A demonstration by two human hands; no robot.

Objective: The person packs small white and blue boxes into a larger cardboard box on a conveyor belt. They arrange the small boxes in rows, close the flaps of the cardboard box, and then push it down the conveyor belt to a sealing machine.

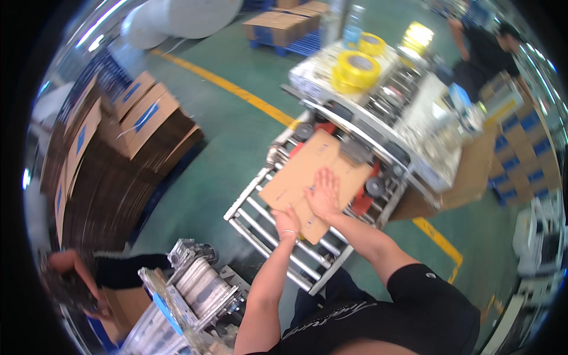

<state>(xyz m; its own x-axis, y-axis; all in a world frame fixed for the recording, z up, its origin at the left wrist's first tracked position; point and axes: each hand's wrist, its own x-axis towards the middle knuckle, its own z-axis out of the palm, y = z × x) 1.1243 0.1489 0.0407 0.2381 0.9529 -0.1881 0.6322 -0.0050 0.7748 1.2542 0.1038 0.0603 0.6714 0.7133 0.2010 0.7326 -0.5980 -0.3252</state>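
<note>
A closed brown cardboard box (296,184) lies on the metal roller conveyor (260,211), its far end at the mouth of a taping machine (390,136). My right hand (323,194) rests flat on the box's top, fingers spread. At the box's near left edge is my left hand (287,222), which grips that side; its fingers are partly hidden. A bit of yellow shows beneath the near end of the box. Dark wheels (374,187) and red parts flank the box at the machine.
Yellow tape rolls (355,71) and a clear bottle (353,28) stand on the machine. Flattened cartons (100,177) are stacked at left. A second roller machine (201,290) is at lower left, beside a person (71,278). Another person (485,53) is at far right, near stacked boxes (526,148).
</note>
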